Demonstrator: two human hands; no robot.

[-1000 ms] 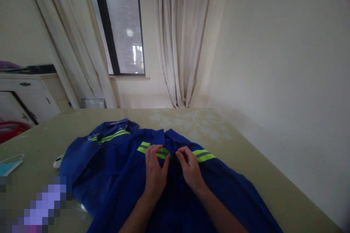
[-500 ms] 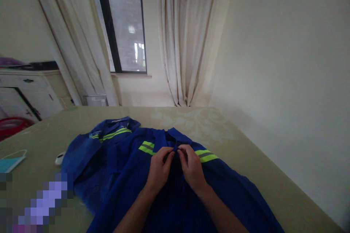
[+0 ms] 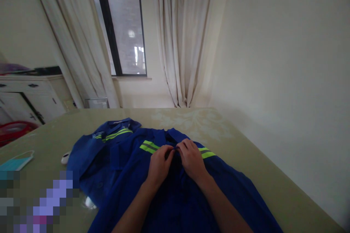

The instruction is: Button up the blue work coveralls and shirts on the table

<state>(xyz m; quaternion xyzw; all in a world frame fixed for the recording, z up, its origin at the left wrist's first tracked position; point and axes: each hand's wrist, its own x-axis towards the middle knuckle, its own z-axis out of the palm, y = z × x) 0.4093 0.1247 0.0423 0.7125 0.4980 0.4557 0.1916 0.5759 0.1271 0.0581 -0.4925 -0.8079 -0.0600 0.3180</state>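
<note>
**Two hands pinched on the jacket's front opening**

Two front edges of the blue work jacket (image 3: 235, 193) meet just below its collar, and that is where I see both hands at work. The jacket lies flat on the table (image 3: 254, 153), front side up, collar away from the wearer of my camera and hem toward them. I judge the flat lay lets the table carry the cloth's weight, so the fingers only have to handle the edges.

The left hand (image 3: 160, 165) is curled, with thumb and fingertips pressed together on the left edge of the opening. The right hand (image 3: 193, 160) pinches the opposite edge, and its fingertips nearly touch the left's. The grip point sits on the jacket's midline, between the two halves of the yellow reflective stripe (image 3: 149, 147) that crosses the chest. Whether a button or a snap lies between the fingers, I cannot tell.

A second blue garment (image 3: 90, 153), also striped, lies crumpled against the jacket's left side. Farther left on the table are a small white object (image 3: 65, 158) and a light blue face mask (image 3: 16, 160). Pale curtains (image 3: 183, 36) and a window (image 3: 124, 25) stand beyond the table's far edge.
</note>
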